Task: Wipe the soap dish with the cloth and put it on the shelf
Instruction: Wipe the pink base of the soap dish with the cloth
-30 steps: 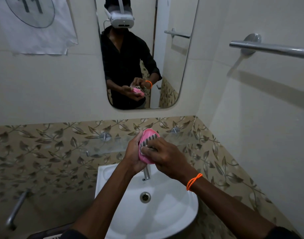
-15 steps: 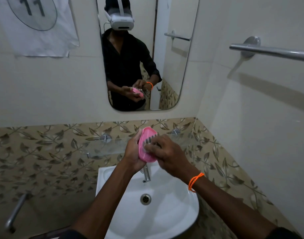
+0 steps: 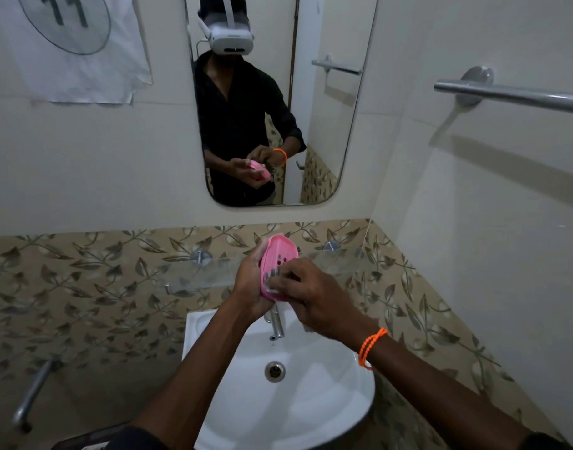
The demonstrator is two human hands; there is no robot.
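A pink oval soap dish with small drain holes is held tilted on edge above the tap, its inside facing me. My left hand grips it from the left and behind. My right hand presses a striped grey-and-white cloth into the lower half of the dish, and only a small part of the cloth shows under the fingers. Behind the hands, a glass shelf runs along the leaf-patterned wall.
A white basin with a chrome tap lies directly below the hands. A mirror hangs above. A towel rail juts from the right wall, and a metal handle sits low left.
My right hand with the cloth has slid down to the lower part of the dish, uncovering its upper half and drain holes. The dish stays in my left hand.
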